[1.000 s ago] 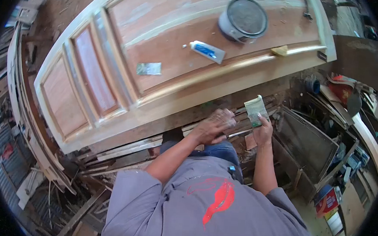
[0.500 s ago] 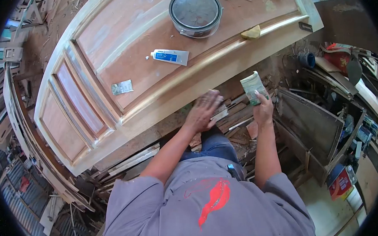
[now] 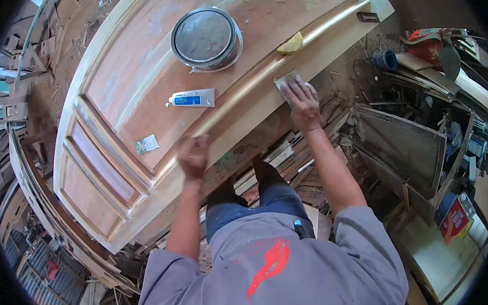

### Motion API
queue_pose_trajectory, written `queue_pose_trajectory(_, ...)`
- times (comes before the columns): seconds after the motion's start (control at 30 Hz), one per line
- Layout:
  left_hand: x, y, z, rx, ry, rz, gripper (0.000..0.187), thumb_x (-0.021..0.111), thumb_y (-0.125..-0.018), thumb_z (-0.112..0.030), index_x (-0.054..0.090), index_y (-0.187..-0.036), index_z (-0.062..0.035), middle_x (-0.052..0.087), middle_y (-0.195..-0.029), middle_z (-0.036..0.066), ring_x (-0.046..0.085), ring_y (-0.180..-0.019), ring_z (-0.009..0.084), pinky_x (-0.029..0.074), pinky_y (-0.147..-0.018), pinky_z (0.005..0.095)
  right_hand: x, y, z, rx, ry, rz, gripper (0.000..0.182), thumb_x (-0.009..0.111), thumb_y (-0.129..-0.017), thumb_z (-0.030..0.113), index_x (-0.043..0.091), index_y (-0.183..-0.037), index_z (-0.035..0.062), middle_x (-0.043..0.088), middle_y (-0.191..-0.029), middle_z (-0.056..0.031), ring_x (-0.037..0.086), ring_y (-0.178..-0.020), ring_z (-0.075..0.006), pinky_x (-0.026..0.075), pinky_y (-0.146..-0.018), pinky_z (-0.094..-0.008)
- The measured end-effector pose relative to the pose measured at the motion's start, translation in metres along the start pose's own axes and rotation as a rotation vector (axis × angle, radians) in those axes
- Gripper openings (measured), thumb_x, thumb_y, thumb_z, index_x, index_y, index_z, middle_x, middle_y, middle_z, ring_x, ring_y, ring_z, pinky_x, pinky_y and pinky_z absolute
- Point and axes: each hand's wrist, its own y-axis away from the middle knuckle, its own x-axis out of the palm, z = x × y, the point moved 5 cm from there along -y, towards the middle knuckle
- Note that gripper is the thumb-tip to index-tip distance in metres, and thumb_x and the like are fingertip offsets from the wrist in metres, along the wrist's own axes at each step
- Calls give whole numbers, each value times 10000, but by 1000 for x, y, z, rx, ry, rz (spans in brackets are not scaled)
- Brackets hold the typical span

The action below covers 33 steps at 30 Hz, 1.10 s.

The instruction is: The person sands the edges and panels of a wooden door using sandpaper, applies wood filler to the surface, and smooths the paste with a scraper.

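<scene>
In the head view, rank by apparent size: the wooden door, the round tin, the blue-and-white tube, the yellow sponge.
1. Wooden door
2. Round tin
3. Blue-and-white tube
4. Yellow sponge, though it lies farther from the camera, so its gap to the tube is unsure.

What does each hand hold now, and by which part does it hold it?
The right hand presses a folded sandpaper sheet flat under its fingers on the door. The left hand holds nothing and rests on the door's edge.

No legible text or labels
</scene>
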Motion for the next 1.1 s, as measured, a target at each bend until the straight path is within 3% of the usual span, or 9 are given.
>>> queue_pose_trajectory(0.2, -44, -84, 118, 37, -354, -156, 439, 632, -1053, -272, 666, -668, -65, 666, -739, 148, 607, -721, 334, 454, -761, 459, -1, 50, 58, -11, -28, 137, 497, 567, -869, 55, 715, -1334, 151, 638, -1464, -84, 550, -1416, -285, 409, -1160, -476)
queue_pose_trajectory(0.33, -33, -109, 141, 68, -561, -147, 281, 609, -1060, -305, 696, -937, -68, 734, -913, 133, 639, -810, 336, 428, -905, 496, -31, 59, 92, 26, -363, 346, 583, 680, -766, 20, 728, -1316, 206, 667, -1415, -73, 580, -1364, -287, 430, -1143, -481)
queue_pose_trajectory(0.4, -28, -112, 136, 212, -549, -300, 279, 613, -1053, -320, 676, -1142, -63, 758, -988, 100, 669, -911, 319, 398, -968, 510, -34, 53, 76, 381, -564, 129, 424, 687, -848, 11, 748, -1253, 121, 742, -1253, -103, 686, -1189, -236, 524, -1011, -402)
queue_pose_trajectory(0.5, -23, -118, 136, -60, -569, -63, 507, 642, -1017, -362, 533, -1391, -39, 729, -1228, 120, 624, -1212, 320, 367, -1061, 545, -28, 52, 36, 1308, -1082, 31, 306, 711, -929, 79, 714, -1214, -33, 764, -1108, -125, 722, -992, -198, 555, -863, -327)
queue_pose_trajectory(0.53, -23, -118, 135, 21, -583, -127, 539, 644, -1009, -364, 511, -1417, -39, 681, -1301, 137, 568, -1290, 326, 333, -1108, 554, -20, 51, 25, 1316, -1211, -78, 286, 698, -941, 87, 717, -1190, -52, 755, -1068, -134, 710, -916, -207, 554, -850, -341)
queue_pose_trajectory(0.63, -18, -124, 138, 168, -585, -236, 603, 635, -1000, -366, 467, -1473, -32, 537, -1490, 193, 432, -1462, 357, 237, -1223, 577, -23, 55, -13, 1388, -846, -47, 304, 662, -939, 62, 720, -1219, -40, 765, -1106, -130, 716, -982, -206, 551, -892, -338)
queue_pose_trajectory(0.77, -20, -124, 143, 130, -548, -178, 591, 595, -1018, -361, 461, -1482, -20, 441, -1577, 235, 359, -1512, 388, 155, -1277, 595, -40, -10, -29, 583, -34, -51, 445, 587, -877, 39, 728, -1296, 83, 723, -1266, -195, 673, -1176, -387, 505, -1065, -467)
queue_pose_trajectory(0.87, -19, -126, 140, 117, -529, -161, 577, 589, -1017, -355, 468, -1476, -27, 445, -1578, 229, 345, -1522, 383, 135, -1279, 607, -21, -55, -27, 645, 97, 205, 483, 544, -872, 54, 721, -1317, 118, 729, -1242, -196, 677, -1140, -412, 513, -1050, -504)
queue_pose_trajectory(1.1, -20, -124, 154, 125, -451, -130, 551, 596, -994, -337, 502, -1458, -54, 451, -1573, 185, 339, -1530, 360, 126, -1277, 630, 8, -71, 70, 708, 181, 371, 316, 535, -896, 114, 736, -1130, 47, 742, -1119, -185, 690, -1086, -413, 541, -990, -511)
